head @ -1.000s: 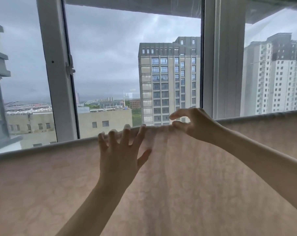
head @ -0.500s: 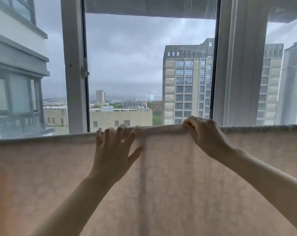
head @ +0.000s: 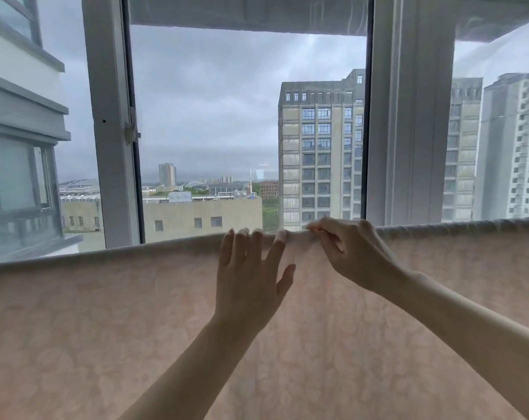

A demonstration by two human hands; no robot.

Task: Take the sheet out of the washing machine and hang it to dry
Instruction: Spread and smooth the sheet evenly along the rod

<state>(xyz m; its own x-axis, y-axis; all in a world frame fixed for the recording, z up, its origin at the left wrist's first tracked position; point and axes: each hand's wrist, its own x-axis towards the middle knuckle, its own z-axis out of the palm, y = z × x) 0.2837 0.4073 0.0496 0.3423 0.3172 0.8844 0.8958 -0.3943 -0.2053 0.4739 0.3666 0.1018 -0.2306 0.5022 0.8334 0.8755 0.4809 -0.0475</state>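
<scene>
The sheet [head: 111,322], pale pink with a faint leafy pattern, hangs draped over a horizontal line or rod that is hidden under its top fold, and it fills the whole lower part of the view from one side to the other. Its top edge runs slightly uphill toward the right.

The left hand [head: 249,277] lies flat against the near face of the cloth, fingers straight and spread, the thumb out to the side; the fingertips [head: 257,233] reach the fold at the top. It holds nothing, only presses on the fabric.

Just beside it, on its thumb side, the right hand [head: 352,253] sits on the top edge with its fingers curled over the fold, thumb and forefinger pinching the cloth at the ridge. The two hands are close together, nearly touching at the fingertips. Both forearms are bare and rise from below the hands.

Beyond the hands stands a window frame [head: 111,122] with a white upright to the far left of the left hand and a wider white post [head: 409,116] above the right hand. Through the glass, past the right hand, a tall grey building [head: 321,153] rises under a cloudy sky, and low roofs lie beyond the left hand.
</scene>
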